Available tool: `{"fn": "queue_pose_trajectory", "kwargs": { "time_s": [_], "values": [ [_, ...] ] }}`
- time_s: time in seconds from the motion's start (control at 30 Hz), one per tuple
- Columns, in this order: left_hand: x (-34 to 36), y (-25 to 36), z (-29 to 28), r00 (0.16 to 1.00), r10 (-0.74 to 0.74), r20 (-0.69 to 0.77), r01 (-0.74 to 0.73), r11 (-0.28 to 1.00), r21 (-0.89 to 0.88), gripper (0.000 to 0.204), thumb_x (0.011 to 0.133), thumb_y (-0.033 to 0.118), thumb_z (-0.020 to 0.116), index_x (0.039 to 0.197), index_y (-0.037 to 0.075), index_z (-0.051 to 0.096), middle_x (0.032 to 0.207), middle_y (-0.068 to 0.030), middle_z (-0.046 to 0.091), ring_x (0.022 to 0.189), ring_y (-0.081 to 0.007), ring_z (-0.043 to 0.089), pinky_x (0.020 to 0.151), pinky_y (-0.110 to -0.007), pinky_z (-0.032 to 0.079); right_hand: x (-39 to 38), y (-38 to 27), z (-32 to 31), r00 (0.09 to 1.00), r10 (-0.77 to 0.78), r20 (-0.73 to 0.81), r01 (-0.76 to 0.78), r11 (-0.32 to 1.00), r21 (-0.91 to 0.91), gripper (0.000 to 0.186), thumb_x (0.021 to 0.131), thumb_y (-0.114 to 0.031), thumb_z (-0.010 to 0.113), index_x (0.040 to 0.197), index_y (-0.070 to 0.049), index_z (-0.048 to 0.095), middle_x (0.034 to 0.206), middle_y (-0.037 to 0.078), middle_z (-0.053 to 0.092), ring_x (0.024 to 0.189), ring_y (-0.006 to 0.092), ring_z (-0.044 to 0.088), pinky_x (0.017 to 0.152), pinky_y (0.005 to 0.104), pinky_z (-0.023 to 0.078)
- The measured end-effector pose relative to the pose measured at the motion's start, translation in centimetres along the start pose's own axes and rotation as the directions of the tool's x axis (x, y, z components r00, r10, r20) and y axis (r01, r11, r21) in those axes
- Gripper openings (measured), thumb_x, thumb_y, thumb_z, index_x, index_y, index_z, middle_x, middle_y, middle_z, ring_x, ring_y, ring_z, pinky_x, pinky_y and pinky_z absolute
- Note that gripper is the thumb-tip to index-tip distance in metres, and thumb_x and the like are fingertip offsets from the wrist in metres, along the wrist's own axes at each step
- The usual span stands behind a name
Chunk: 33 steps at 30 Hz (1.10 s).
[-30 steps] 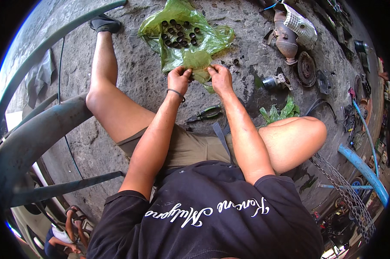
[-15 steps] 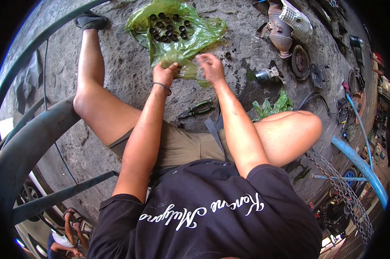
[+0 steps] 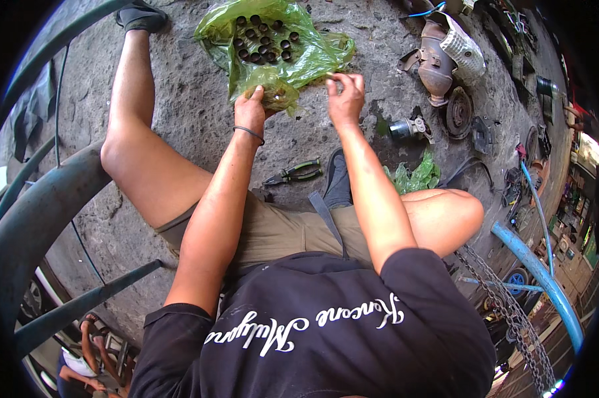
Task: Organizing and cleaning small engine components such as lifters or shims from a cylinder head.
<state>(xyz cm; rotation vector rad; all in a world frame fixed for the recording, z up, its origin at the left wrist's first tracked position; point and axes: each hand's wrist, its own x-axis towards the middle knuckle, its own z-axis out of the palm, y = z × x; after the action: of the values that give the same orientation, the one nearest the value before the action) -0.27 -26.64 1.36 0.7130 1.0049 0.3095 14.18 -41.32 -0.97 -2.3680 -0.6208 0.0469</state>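
Ahead of me a translucent green plastic bag (image 3: 213, 33) lies spread on rough ground. Several small dark cup-shaped metal pieces (image 3: 264, 50) stand grouped on it. My left hand (image 3: 250, 110) is closed on the bag's bunched near end, thumb on top; whether anything is wrapped inside the folds I cannot tell. To its right, my right hand (image 3: 346, 99) has thumb and forefinger pinched together beside the bag's right edge. What is between those fingertips, if anything, is too small to name. Pliers (image 3: 293, 172) with green-and-black handles lie on the ground nearer my lap.
Right of the bag lie a rusty exhaust part (image 3: 435, 69), a round rusty disc (image 3: 458, 113) and a small metal cylinder (image 3: 409, 128). Another green plastic bag (image 3: 415, 174) is by my right knee. Blue tubes (image 3: 538, 282) and a chain (image 3: 511, 312) stand to the right, a curved metal frame (image 3: 47, 199) left.
My right hand has moved right, away from my left hand, and its fingers now pinch near the bag's edge. My left hand keeps the bunched plastic, which looks more gathered. The view has shifted slightly.
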Motion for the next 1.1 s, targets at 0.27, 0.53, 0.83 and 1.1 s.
{"fn": "queue_pose_trajectory", "kwargs": {
  "time_s": [0.27, 0.53, 0.83, 1.1],
  "values": [
    [-2.9, 1.0, 2.5, 0.992, -0.020, 0.123, 0.045, 0.978, -0.206, 0.032, 0.104, 0.026, 0.043, 0.123, 0.003, 0.056, 0.114, -0.0134, 0.065, 0.098, -0.0267, 0.067, 0.082, -0.041, 0.059, -2.6, -10.1, -4.4, 0.901, -0.403, 0.162, 0.410, 0.912, -0.016, 0.014, 0.079, -0.015, 0.072, 0.092, -0.010, 0.070, 0.101, 0.008, 0.052, 0.096, 0.0277, 0.054, 0.084, 0.0400, 0.047],
    [-5.3, 2.5, 1.8, 0.970, 0.035, 0.240, 0.015, 0.979, -0.204, 0.026, 0.097, 0.013, 0.058, 0.122, 0.004, 0.057, 0.115, -0.0092, 0.066, 0.099, -0.0225, 0.067, 0.082, -0.035, 0.058, -2.7, -10.3, -5.9, 0.904, -0.400, 0.153, 0.386, 0.915, 0.116, 0.041, 0.075, -0.025, 0.074, 0.111, -0.011, 0.063, 0.113, 0.008, 0.053, 0.111, 0.0279, 0.051, 0.092, 0.0416, 0.044],
    [1.1, -0.5, -0.7, 0.974, 0.206, 0.095, -0.194, 0.973, -0.121, 0.018, 0.093, 0.014, 0.065, 0.109, 0.006, 0.067, 0.098, -0.0025, 0.069, 0.083, -0.0142, 0.066, 0.072, -0.028, 0.053, 1.5, -6.8, 1.9, 0.681, 0.033, 0.732, -0.616, 0.566, 0.547, 0.048, 0.076, -0.018, 0.083, 0.113, 0.004, 0.062, 0.100, 0.016, 0.069, 0.089, 0.0222, 0.067, 0.080, 0.0314, 0.056],
    [8.7, -3.5, -3.9, 0.998, 0.056, -0.022, -0.058, 0.992, -0.111, 0.018, 0.091, 0.008, 0.065, 0.109, 0.004, 0.065, 0.101, -0.0057, 0.068, 0.089, -0.0194, 0.066, 0.075, -0.033, 0.056, 4.0, -4.4, 11.1, 0.679, 0.147, 0.719, -0.533, 0.772, 0.346, 0.031, 0.075, -0.019, 0.082, 0.097, -0.001, 0.072, 0.085, 0.008, 0.072, 0.077, 0.0145, 0.067, 0.069, 0.0298, 0.053]
  ]
}}
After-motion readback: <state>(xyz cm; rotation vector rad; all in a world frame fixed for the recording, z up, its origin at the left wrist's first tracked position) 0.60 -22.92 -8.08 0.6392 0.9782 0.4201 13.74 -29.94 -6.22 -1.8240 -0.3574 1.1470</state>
